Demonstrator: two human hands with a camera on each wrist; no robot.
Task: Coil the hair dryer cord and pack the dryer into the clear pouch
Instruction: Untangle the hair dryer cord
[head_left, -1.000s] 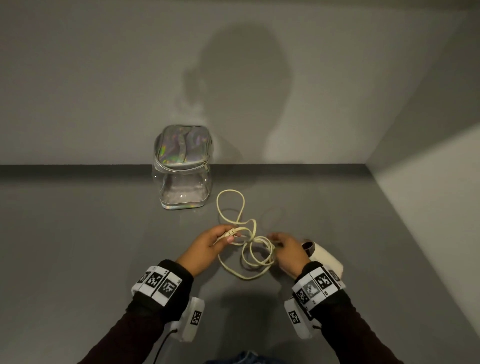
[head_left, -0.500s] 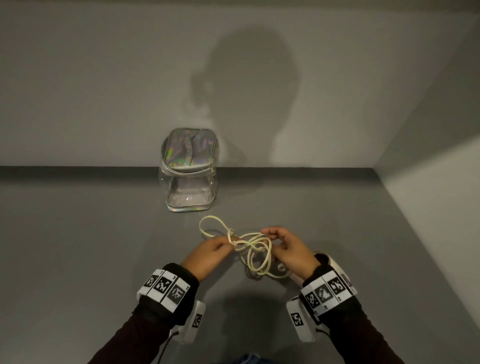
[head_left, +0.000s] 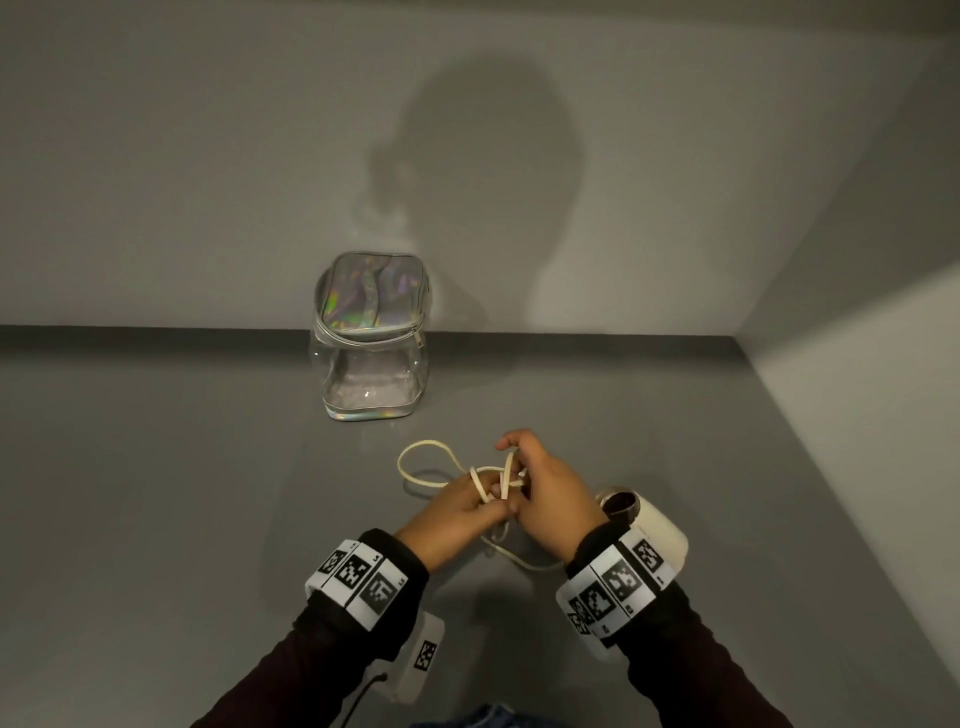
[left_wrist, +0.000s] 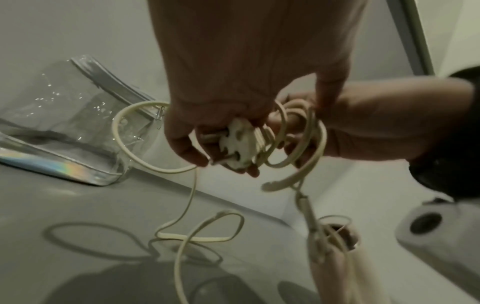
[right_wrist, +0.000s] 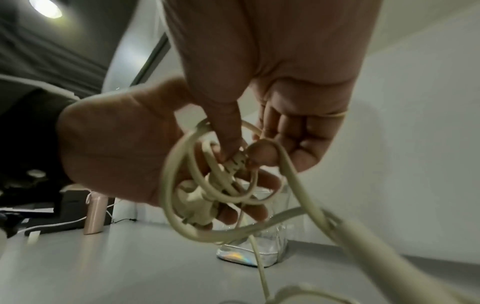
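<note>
Cream-coloured flat cord (head_left: 423, 462) is partly gathered: several small loops sit bunched between the two hands, while one loose loop trails on the grey tabletop (head_left: 156, 493) toward the pouch. The left hand (head_left: 457, 512) curls its fingers round the white two-pin plug (left_wrist: 240, 144) and the loops beside it. The right hand (head_left: 550, 499) pinches the bundle from the other side, thumb and forefinger closed on the strands. Coiling looks roughly half done, since slack also runs down to the cream hair dryer (head_left: 652, 530), which lies on the table just behind the right wrist, untouched. The clear plastic pouch with an iridescent lid and silver zip (head_left: 371, 338) stands upright against the back wall, well apart from the hands, and its zip looks closed. Left to do, by my reading: take in the remaining slack, open the pouch, and put the dryer inside.
</note>
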